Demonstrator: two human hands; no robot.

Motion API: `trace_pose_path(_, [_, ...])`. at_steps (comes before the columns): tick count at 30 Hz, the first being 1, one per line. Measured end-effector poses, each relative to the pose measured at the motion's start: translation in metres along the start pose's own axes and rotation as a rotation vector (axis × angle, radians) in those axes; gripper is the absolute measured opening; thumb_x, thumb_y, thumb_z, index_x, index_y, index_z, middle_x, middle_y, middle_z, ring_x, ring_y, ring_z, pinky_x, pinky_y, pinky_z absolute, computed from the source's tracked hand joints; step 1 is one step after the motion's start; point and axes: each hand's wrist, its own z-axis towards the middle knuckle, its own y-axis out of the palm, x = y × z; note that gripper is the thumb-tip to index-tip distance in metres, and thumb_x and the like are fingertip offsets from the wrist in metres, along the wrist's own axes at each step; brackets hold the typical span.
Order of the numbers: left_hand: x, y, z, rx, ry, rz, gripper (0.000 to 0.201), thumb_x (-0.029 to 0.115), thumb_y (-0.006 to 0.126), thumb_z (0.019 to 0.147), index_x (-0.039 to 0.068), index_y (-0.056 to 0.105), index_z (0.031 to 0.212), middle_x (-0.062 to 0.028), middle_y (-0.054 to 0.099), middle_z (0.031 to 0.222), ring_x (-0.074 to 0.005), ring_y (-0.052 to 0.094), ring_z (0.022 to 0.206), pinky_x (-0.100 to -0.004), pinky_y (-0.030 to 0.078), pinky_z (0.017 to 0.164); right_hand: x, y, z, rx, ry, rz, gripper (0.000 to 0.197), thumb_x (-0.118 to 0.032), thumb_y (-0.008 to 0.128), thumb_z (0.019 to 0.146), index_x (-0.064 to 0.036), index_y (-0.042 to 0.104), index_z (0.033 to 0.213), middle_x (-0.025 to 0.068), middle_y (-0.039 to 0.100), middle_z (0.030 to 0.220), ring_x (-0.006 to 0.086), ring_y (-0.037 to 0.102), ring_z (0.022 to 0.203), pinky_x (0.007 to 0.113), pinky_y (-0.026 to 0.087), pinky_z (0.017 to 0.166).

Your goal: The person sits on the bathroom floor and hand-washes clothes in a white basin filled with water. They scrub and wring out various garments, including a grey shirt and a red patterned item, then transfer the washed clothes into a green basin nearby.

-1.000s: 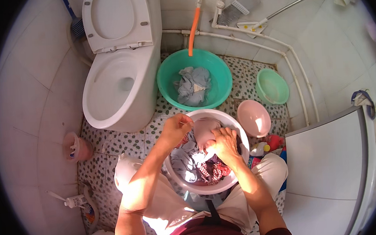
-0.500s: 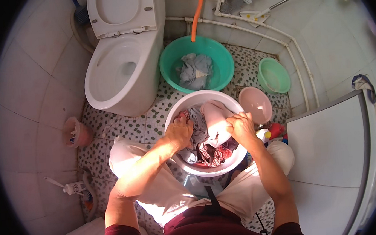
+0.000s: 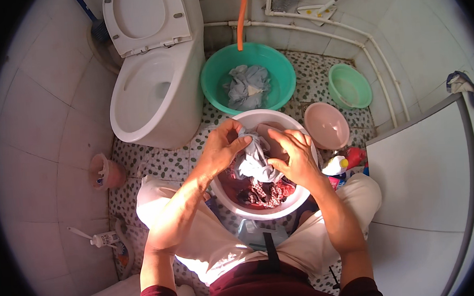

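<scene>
At mid-frame, crumpled light-grey cloth [image 3: 256,162] is pinched by the left hand [image 3: 221,150]; the right hand [image 3: 298,159] is held parted.

Patchy bright glare, bowed edges, black corners

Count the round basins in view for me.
4: a white basin holding laundry, nearest the camera; a large green basin just beyond it; a pink basin to its right; a pale green basin farther right. More may be hidden.
</scene>
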Motion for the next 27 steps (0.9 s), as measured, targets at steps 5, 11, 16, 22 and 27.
trace_pose_path(5, [0.031,0.015,0.010,-0.010,0.248,-0.319,0.020,0.007,0.069,0.089,0.000,0.055,0.101,-0.0028,0.063,0.091,-0.0086,0.058,0.082,-0.0234,0.047,0.076,-0.001,-0.013,0.008,0.049,-0.081,0.024,0.048,-0.015,0.073,0.076,-0.0065,0.062,0.123,0.0112,0.063,0.115,0.0273,0.054,0.112,0.041,0.036,0.096])
trace_pose_path(11, [0.069,0.022,0.008,-0.049,0.428,-0.438,0.022,0.007,0.069,0.089,0.001,0.054,0.105,-0.0052,0.066,0.097,-0.0102,0.061,0.089,-0.0254,0.048,0.085,0.002,-0.008,0.021,0.177,0.187,0.753,0.037,-0.007,0.058,0.091,-0.0018,0.057,0.128,0.0136,0.063,0.120,0.0226,0.059,0.114,0.035,0.048,0.094])
trace_pose_path(16, [0.061,0.029,0.006,-0.143,0.363,-0.569,0.022,0.006,0.070,0.088,0.002,0.055,0.105,-0.0060,0.065,0.100,-0.0109,0.061,0.092,-0.0270,0.048,0.087,0.033,0.017,0.018,-0.075,0.077,0.488,0.039,-0.016,0.060,0.093,0.0006,0.055,0.128,0.0112,0.058,0.128,0.0181,0.055,0.117,0.031,0.045,0.096])
trace_pose_path(22, [0.049,0.013,0.009,-0.091,0.306,-0.555,0.019,0.003,0.068,0.088,0.004,0.055,0.101,-0.0050,0.065,0.100,-0.0112,0.060,0.093,-0.0259,0.047,0.085,0.055,0.019,0.018,0.148,0.466,0.950,0.028,-0.003,0.056,0.089,0.0015,0.065,0.115,0.0064,0.069,0.107,0.0135,0.064,0.092,0.027,0.050,0.082])
trace_pose_path(27, [0.058,0.000,-0.003,-0.042,0.324,-0.637,0.021,-0.003,0.065,0.082,0.004,0.056,0.099,-0.0047,0.062,0.101,-0.0131,0.060,0.095,-0.0304,0.046,0.089,0.000,-0.053,0.047,0.213,0.229,0.487,0.023,0.000,0.065,0.081,0.0009,0.068,0.103,0.0046,0.071,0.091,0.0112,0.062,0.083,0.026,0.049,0.075])
